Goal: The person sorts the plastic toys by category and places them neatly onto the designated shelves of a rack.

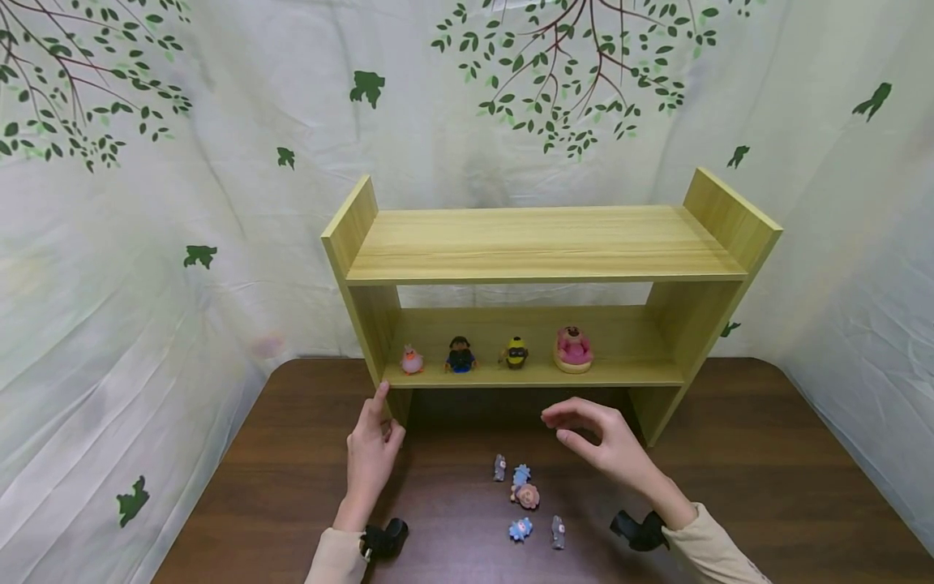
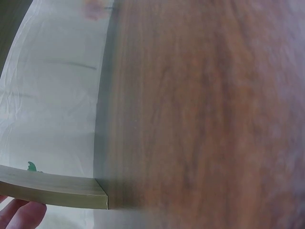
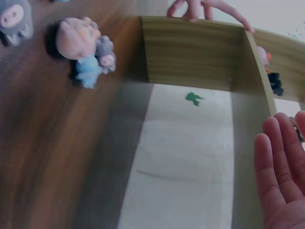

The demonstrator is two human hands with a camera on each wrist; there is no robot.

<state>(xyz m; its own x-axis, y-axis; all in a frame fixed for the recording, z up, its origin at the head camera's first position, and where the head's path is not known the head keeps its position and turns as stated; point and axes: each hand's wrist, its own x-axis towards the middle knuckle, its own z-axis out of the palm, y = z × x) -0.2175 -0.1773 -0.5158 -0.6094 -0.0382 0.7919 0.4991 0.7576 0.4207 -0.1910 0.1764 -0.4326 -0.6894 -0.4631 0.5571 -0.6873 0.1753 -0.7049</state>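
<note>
A light wooden shelf (image 1: 547, 243) stands on the table. My left hand (image 1: 370, 446) is at its lower left, the index fingertip touching the front edge of the middle board near the side panel (image 2: 57, 191). My right hand (image 1: 616, 446) hovers before the shelf, fingers loosely bent, nothing between them and the thumb. Along the middle board stand a pink chick-like figure (image 1: 412, 360), a dark-haired figure in blue (image 1: 460, 355), a yellow-and-black figure (image 1: 516, 354) and a pink bear figure (image 1: 573, 350) in a tan base.
Several small figures lie on the brown table (image 1: 277, 495) between the hands: grey ones (image 1: 558, 533), blue ones (image 1: 520, 530) and a peach-brown one (image 1: 527, 496). A white leaf-printed cloth (image 1: 255, 211) hangs behind and at both sides.
</note>
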